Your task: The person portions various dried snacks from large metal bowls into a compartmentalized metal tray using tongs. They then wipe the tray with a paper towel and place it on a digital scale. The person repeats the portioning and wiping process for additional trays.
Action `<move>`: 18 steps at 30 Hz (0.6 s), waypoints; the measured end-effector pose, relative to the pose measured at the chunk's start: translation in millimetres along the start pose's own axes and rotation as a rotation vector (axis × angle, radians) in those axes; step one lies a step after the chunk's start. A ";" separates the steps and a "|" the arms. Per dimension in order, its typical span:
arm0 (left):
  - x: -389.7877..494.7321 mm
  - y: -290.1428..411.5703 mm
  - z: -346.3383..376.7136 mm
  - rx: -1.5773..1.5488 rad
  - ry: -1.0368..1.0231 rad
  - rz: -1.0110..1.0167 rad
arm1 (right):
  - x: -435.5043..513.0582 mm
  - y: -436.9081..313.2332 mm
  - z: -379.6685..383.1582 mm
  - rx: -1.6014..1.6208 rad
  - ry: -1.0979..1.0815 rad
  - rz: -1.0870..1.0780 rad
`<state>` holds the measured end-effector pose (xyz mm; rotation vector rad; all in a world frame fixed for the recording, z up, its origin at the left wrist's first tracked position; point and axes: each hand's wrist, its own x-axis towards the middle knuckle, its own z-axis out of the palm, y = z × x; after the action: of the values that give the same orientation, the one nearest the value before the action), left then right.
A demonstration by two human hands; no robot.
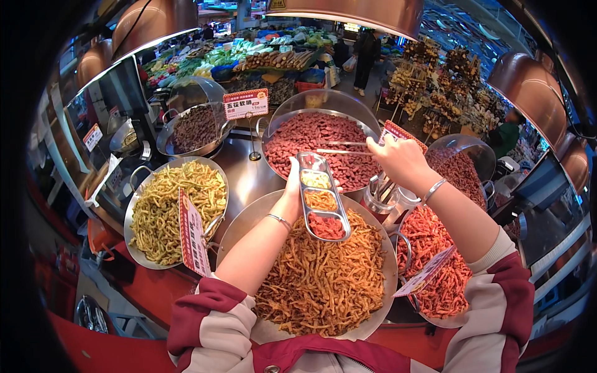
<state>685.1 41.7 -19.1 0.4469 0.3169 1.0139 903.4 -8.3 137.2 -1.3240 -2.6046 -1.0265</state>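
My left hand (294, 186) holds a long metal compartment tray (346, 215) over the large pan of orange-brown fried strips (322, 284). Pale yellow, orange and red pieces lie in separate compartments; the one at the far end looks empty. My right hand (396, 156) grips metal tongs (345, 148), whose two arms reach left over the pan of dark red pieces (308, 128). Whether the tongs' tips touch the pieces, I cannot tell. Below my right hand, a container (381, 200) holds several utensils.
A pan of yellow-green strips (177, 210) stands left, a pan of red strips (436, 265) right. Clear curved covers (326, 100) rise behind the farther pans. Sign cards (246, 104) stand among them. Copper-coloured lamps (345, 16) hang above. A person (366, 60) stands in the aisle beyond.
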 end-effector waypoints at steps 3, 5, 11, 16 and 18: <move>-5.2 1.1 1.9 -0.019 -0.009 -0.026 | -0.9 1.5 -3.7 0.004 0.073 0.016; -7.2 1.9 1.9 0.002 -0.025 -0.004 | -2.3 1.0 -7.2 0.034 0.008 0.022; -9.6 0.6 -2.3 -0.030 -0.063 -0.004 | -6.1 -9.0 -12.8 -0.018 0.008 -0.015; -21.8 2.9 1.8 -0.022 -0.112 -0.029 | -10.4 -2.0 -19.6 -0.013 0.082 0.047; -28.8 2.2 8.0 -0.057 -0.084 -0.015 | -15.7 0.0 -27.8 0.049 -0.002 0.078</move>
<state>672.9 16.1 -9.6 0.4336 0.2147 0.9846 906.5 -35.4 153.8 -1.4033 -2.5398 -0.9444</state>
